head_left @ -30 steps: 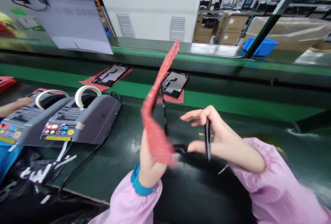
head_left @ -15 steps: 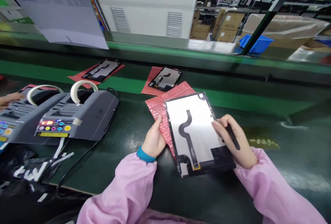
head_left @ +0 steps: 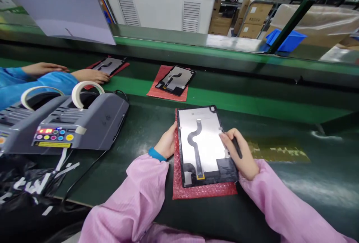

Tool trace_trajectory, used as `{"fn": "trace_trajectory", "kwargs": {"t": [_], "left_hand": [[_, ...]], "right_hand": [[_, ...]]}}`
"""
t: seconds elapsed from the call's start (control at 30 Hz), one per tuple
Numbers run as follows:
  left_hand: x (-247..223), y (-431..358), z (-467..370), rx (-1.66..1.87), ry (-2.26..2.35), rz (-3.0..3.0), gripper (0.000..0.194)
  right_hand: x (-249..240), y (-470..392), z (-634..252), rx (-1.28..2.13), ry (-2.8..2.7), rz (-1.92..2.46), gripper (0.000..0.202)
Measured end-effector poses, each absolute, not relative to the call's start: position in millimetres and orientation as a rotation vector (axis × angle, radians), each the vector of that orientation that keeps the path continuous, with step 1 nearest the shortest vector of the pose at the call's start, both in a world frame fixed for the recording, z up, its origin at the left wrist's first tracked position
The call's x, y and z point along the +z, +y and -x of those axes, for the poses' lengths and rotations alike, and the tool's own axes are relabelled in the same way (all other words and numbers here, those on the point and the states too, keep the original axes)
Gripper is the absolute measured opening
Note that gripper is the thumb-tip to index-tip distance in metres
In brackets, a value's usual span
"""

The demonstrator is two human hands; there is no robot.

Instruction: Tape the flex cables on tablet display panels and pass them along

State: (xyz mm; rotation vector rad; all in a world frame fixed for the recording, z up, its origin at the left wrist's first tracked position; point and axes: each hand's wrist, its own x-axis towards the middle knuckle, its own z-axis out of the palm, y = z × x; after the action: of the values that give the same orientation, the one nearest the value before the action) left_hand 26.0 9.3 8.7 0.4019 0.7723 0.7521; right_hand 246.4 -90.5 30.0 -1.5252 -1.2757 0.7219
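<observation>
A tablet screen panel (head_left: 209,136) lies back side up in front of me, with a dark S-shaped flex cable (head_left: 197,153) on its silvery back. Beneath it is a red bubble-wrap sheet (head_left: 204,192), visible along the left and bottom edges. My left hand (head_left: 167,142) is closed at the left edge of the bubble wrap, its fingertips partly hidden. On the right edge of the panel, my right hand (head_left: 241,155) grips with thumb and fingers. That same hand also holds a slim black tool (head_left: 237,148), whose kind I cannot make out.
Two grey tape dispensers (head_left: 92,123) stand at left, with tape scraps (head_left: 36,185) below. Another screen panel (head_left: 178,79) lies on red wrap on the green strip. A co-worker's hands (head_left: 91,75) reach to a further panel (head_left: 110,65). Amber film (head_left: 280,150) lies at right.
The panel and bubble wrap have come together, with the wrap now squarely under the panel, slightly left of before. A co-worker's blue-sleeved arms have reached in to the far-left panel.
</observation>
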Motion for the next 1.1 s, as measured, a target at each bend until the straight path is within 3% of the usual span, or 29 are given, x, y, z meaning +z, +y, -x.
{"fn": "trace_trajectory", "kwargs": {"t": [0.1, 0.3, 0.47, 0.6, 0.7, 0.83, 1.1], "left_hand": [[8.2, 9.2, -24.7, 0.819, 0.779, -0.432, 0.047], [-0.5, 3.2, -27.8, 1.040, 0.853, -0.530, 0.034], [-5.0, 3.8, -31.6, 1.138, 0.899, -0.590, 0.042], [-4.5, 4.9, -34.2, 1.174, 0.940, -0.656, 0.040], [-1.9, 1.3, -34.0, 1.244, 0.982, -0.722, 0.050], [0.3, -6.6, -27.9, 1.263, 1.098, -1.172, 0.064], [-1.1, -30.5, -7.9, 0.876, 1.072, -2.179, 0.065]], "right_hand": [[13.6, -84.8, -236.0, 0.741, -1.367, 1.592, 0.048], [31.5, -93.9, -263.9, 0.585, -1.552, 1.845, 0.039], [40.0, -112.2, -309.4, 0.513, -1.229, 1.673, 0.035], [25.3, -127.6, -325.7, 0.570, -0.991, 1.608, 0.031], [13.7, -139.1, -322.5, 0.636, -0.945, 1.635, 0.031], [3.2, -153.3, -312.0, 0.679, -0.991, 1.762, 0.038], [1.9, -162.1, -308.2, 0.632, -1.125, 1.900, 0.031]]}}
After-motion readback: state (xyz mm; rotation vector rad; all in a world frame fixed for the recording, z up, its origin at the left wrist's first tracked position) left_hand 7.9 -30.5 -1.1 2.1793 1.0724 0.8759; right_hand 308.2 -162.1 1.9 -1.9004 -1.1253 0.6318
